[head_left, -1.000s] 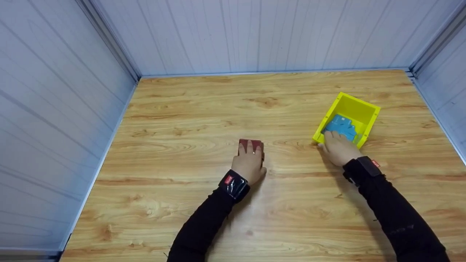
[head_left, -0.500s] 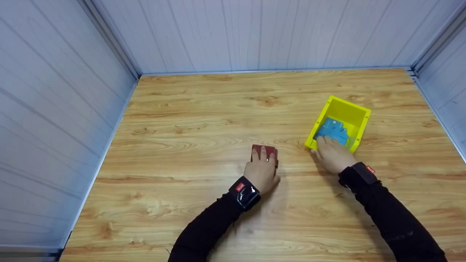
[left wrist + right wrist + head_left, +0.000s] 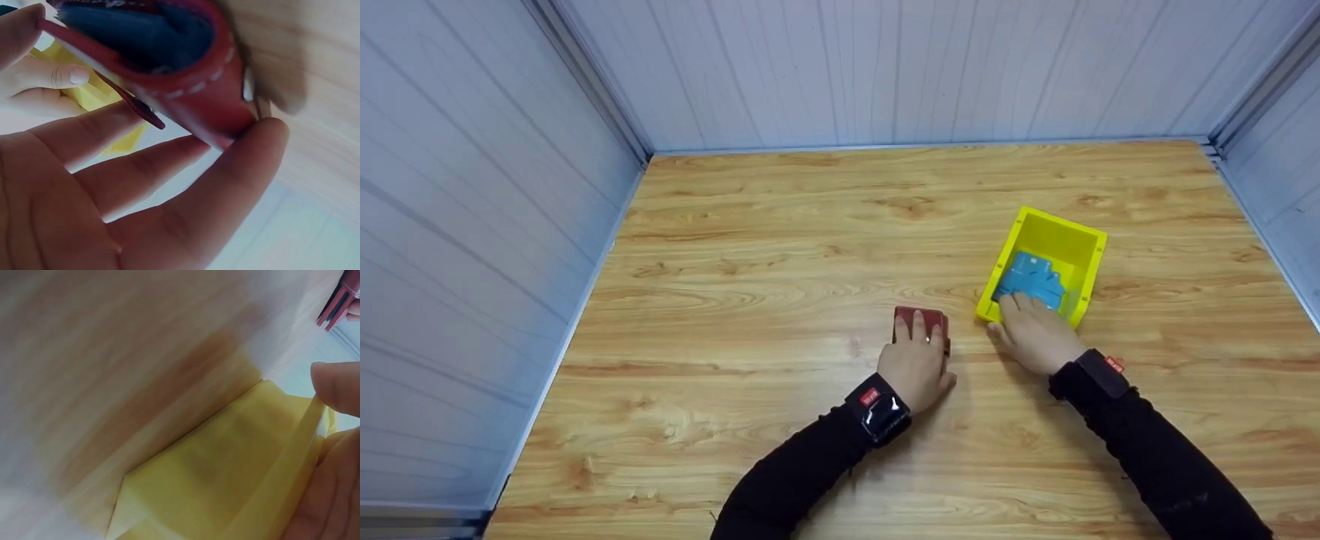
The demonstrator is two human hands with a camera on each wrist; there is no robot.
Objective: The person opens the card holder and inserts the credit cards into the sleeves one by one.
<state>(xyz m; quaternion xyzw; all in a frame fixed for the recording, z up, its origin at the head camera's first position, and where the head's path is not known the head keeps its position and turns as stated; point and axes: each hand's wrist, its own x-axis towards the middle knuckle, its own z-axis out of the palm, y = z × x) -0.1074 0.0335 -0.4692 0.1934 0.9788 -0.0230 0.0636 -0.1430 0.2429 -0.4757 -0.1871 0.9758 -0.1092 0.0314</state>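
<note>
left hand: grips wallet from above | right hand: pinches bin rim

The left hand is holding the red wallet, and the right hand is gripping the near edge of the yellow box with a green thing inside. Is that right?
Not quite: the thing inside the yellow box is blue, not green, as the head view shows. The left hand does hold the red wallet, and the right hand does grip the box's near edge.
</note>
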